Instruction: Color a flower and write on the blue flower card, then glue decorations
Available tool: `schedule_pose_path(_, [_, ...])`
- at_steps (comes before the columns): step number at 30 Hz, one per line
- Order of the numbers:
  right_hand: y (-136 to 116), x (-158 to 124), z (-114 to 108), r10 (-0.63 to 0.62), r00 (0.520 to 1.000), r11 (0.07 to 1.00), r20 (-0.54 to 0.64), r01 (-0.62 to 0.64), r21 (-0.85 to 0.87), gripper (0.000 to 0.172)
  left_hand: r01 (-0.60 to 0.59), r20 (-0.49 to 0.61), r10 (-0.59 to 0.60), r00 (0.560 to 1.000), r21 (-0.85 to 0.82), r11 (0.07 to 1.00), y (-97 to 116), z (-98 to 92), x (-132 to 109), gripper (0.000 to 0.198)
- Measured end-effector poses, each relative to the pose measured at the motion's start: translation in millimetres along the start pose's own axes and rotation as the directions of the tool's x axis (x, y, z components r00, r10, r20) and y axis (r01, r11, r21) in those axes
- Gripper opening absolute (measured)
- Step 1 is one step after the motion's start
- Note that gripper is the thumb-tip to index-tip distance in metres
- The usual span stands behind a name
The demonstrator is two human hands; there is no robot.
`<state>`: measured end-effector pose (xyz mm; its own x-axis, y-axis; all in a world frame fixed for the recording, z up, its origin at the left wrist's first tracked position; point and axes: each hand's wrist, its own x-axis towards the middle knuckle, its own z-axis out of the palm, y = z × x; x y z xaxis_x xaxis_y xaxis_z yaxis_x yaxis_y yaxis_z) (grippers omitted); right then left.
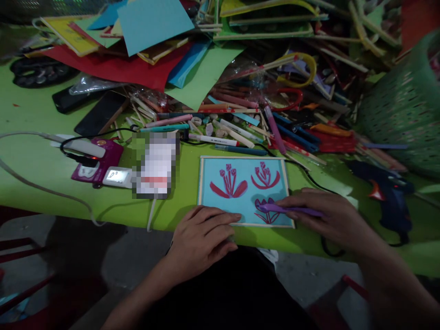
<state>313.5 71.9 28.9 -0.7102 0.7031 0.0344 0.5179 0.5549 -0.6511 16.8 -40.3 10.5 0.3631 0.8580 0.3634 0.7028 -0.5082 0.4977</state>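
Observation:
A light blue card [244,183] with a pale wooden frame lies on the green table [41,169] near its front edge. Red flower shapes are drawn on the card. My right hand [326,220] is closed on a purple pen [288,210], whose tip rests on a purple flower at the card's lower right. My left hand [202,238] lies at the card's lower left corner, fingers bent and pressing its edge, holding nothing else.
Several markers and sticks [240,133] lie behind the card, under heaps of coloured paper [151,46]. A blue glue gun [388,197] lies at the right beside a green basket [402,105]. Phones, a pink device [98,162] and cables lie at the left.

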Motion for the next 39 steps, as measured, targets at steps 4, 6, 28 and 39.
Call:
schedule_pose_path(4, [0.7, -0.6, 0.6, 0.031, 0.999, 0.999, -0.013, -0.031, -0.008, 0.021, -0.002, 0.008, 0.002, 1.0, 0.007, 1.0, -0.6, 0.1, 0.1, 0.02])
schedule_pose_path(6, [0.4, -0.9, 0.6, 0.055, 0.998, 0.998, -0.039, -0.056, -0.014, 0.021, 0.004, 0.015, -0.004, 1.0, 0.007, 1.0, -0.4, -0.1, 0.1, 0.02])
schedule_pose_path(28, [-3.1, -0.5, -4.2, 0.049, 0.998, 0.999, -0.039, -0.049, -0.012, 0.019, 0.015, 0.028, -0.016, 0.999, 0.021, 1.0, 0.3, -1.1, -0.3, 0.022])
schedule_pose_path(39, [-0.5, -2.3, -3.0, 0.025, 1.0, 1.0, -0.014, -0.025, 0.009, 0.02, 0.006, 0.018, -0.006, 1.0, 0.008, 1.0, 0.0, -0.6, -0.4, 0.021])
